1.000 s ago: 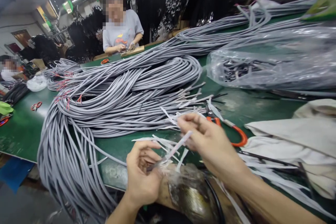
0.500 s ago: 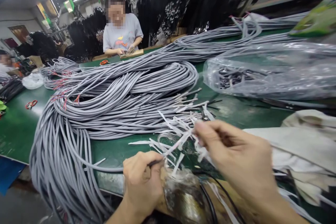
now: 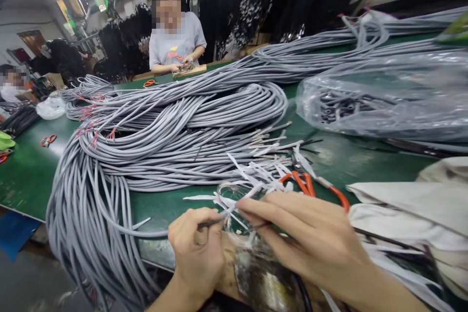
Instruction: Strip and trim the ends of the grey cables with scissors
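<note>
Gripping a grey cable (image 3: 153, 234) in the left hand (image 3: 197, 253), low towards seven o'clock, with fingers curled and thumb and forefinger pressed together near its end, over a thin dark piece (image 3: 209, 223). Reaching in from five o'clock with the right hand (image 3: 314, 234), fingers bent, fingertips touching the cable's pale end, just beside the left hand; cannot tell whether pinching it or only resting there. Lying beyond the fingertips, just below centre, loose white strips (image 3: 244, 173). Spread from the centre to nine o'clock on the green table (image 3: 369, 161), a large bundle of grey cables (image 3: 183, 122). Showing at four o'clock, partly hidden behind the right hand, orange handles (image 3: 309, 185). Lying near three o'clock, a clear plastic bag (image 3: 383, 122), and just below it a white cloth (image 3: 398, 200). Working at eleven o'clock over a wooden board (image 3: 190, 72), another person (image 3: 178, 44).
</note>
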Motion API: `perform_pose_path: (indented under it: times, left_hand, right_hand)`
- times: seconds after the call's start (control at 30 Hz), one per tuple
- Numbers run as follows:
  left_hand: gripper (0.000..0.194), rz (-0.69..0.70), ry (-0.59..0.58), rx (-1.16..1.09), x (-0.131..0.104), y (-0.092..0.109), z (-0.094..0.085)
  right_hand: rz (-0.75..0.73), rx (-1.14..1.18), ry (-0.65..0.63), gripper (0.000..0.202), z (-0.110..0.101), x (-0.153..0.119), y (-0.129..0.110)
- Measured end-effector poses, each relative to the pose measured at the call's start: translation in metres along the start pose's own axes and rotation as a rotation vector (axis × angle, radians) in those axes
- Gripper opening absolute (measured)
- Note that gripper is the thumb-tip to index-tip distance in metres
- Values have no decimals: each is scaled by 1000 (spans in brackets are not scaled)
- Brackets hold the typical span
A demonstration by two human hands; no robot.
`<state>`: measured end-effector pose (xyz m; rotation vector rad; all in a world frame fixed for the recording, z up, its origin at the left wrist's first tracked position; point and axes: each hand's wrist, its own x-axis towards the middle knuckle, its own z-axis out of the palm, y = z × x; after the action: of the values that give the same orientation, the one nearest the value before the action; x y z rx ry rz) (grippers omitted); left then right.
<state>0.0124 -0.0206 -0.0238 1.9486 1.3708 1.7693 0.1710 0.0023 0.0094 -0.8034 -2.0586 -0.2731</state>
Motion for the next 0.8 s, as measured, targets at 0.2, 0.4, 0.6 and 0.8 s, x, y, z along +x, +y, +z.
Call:
perform_pose_path:
  times: [0.2, 0.4, 0.6, 0.8]
  left_hand:
    - [19, -65, -40, -81, 1, 2, -3]
    - [10, -134, -130, -78, -3, -1, -5]
    - [29, -414, -277, -292, 1, 3, -5]
    - [42, -573, -299, -451, 9, 6, -6]
  right_hand:
    - [589, 134, 238, 4, 8, -4, -13]
    - [541, 605, -16, 18, 12, 2, -15]
    - [265, 368, 105, 16, 17, 0, -16]
    - [168, 165, 116, 15, 18, -2, -19]
